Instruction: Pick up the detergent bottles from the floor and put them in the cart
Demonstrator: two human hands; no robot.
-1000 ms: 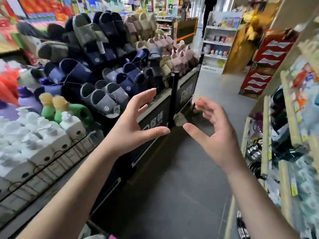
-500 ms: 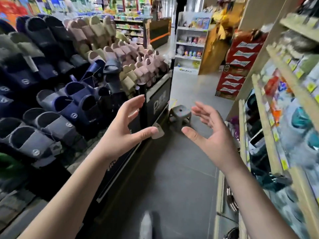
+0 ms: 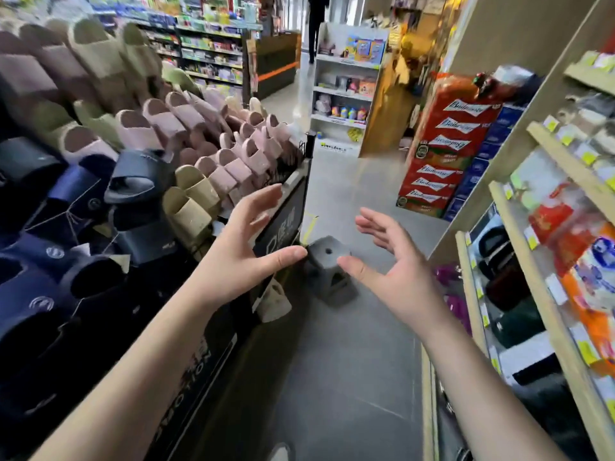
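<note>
My left hand [image 3: 243, 251] and my right hand [image 3: 396, 271] are both held out in front of me at chest height, palms facing each other, fingers spread and holding nothing. No detergent bottle and no cart show in this head view. Below and between my hands a small grey plastic stool [image 3: 329, 271] stands on the grey floor of a shop aisle.
A slipper display rack [image 3: 159, 168] runs along the left side of the aisle. Wooden shelves of packaged goods [image 3: 545, 247] line the right. Stacked red beer cases [image 3: 446, 151] stand ahead on the right, a white shelf unit [image 3: 346, 84] beyond. A person stands far down the aisle.
The view has moved forward along the aisle: the bottles on the left shelf have dropped out of sight and the stool is nearer. Both hands keep the same open pose.
</note>
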